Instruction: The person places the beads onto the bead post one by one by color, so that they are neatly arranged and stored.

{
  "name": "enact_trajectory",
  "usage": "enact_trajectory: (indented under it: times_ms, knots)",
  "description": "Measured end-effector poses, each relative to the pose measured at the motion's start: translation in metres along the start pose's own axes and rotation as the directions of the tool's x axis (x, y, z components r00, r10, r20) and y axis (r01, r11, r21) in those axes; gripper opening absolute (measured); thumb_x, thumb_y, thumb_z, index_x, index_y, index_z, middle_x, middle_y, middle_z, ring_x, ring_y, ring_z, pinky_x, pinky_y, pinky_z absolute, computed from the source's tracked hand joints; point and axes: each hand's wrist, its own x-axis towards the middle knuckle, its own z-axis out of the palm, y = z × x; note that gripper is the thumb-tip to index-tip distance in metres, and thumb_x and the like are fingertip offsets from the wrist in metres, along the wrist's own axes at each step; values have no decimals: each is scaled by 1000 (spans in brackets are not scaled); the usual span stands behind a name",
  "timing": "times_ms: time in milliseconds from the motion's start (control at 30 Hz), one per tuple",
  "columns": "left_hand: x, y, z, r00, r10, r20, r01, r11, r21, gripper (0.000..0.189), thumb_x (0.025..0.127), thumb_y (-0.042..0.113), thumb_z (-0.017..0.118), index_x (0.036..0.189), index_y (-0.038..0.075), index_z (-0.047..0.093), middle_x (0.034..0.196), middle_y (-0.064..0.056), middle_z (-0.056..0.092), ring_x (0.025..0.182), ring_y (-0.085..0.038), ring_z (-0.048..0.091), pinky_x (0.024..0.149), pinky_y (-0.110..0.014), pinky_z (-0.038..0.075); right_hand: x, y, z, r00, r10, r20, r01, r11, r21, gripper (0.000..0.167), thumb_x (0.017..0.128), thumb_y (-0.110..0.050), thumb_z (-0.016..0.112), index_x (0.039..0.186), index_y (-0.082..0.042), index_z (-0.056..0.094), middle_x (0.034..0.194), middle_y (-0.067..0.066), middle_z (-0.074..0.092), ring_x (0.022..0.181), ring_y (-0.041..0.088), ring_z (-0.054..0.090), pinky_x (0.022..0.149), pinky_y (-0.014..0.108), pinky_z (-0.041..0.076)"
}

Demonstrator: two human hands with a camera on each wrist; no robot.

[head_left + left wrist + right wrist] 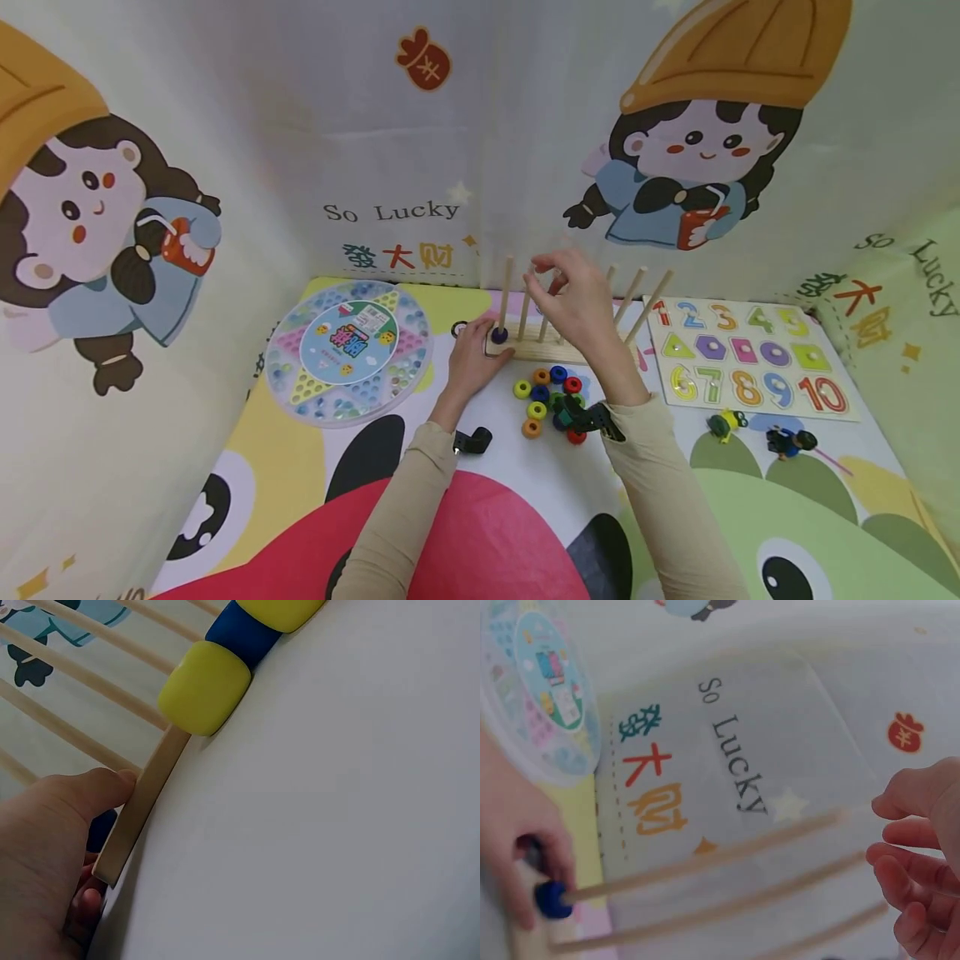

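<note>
A wooden peg stand (538,351) with several upright pegs stands near the back of the table. A blue bead (500,335) sits at the foot of its leftmost peg. My left hand (474,360) grips the left end of the base; in the left wrist view the thumb lies along its edge and the fingertips (91,901) show on the other side. Above the pegs, my right hand (576,298) is raised near the peg tops. Its fingers (911,877) are loosely bent, with a gap between thumb and forefinger and nothing held there.
Loose beads in yellow, orange, red, blue and green, such as a yellow bead (536,410), lie before the stand. A round marble board game (292,396) is at left. On the right are a number-and-shape puzzle board (757,400) and two small figures (724,423). Printed cloth hangs behind.
</note>
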Motion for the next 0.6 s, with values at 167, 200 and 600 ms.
enact_trajectory:
  times_ms: [167,200,600]
  knots:
    - [1,-1,1,1000,4,-5,-4,1000,-3,65,85,39,75,138,4,56,144,-11,49,131,-31,45,102,-47,44,-43,25,-8,996,81,33,-82,996,26,20,88,-13,71,105,-1,72,94,12,71,65,21,64,55,29,47]
    - [1,-1,1,1000,4,-7,-4,1000,-6,65,85,38,75,137,4,56,144,-11,49,131,-31,45,102,-47,44,-53,32,-8,993,109,49,-111,994,24,21,88,-13,72,105,-1,72,94,12,71,65,22,64,55,28,48]
    - [0,-2,3,999,40,-36,-41,999,-19,65,85,36,76,137,2,56,143,-13,50,129,-32,47,102,-47,44,-131,93,5,898,362,248,-362,931,-47,26,87,-14,73,110,-1,70,99,12,69,74,22,64,60,30,49]
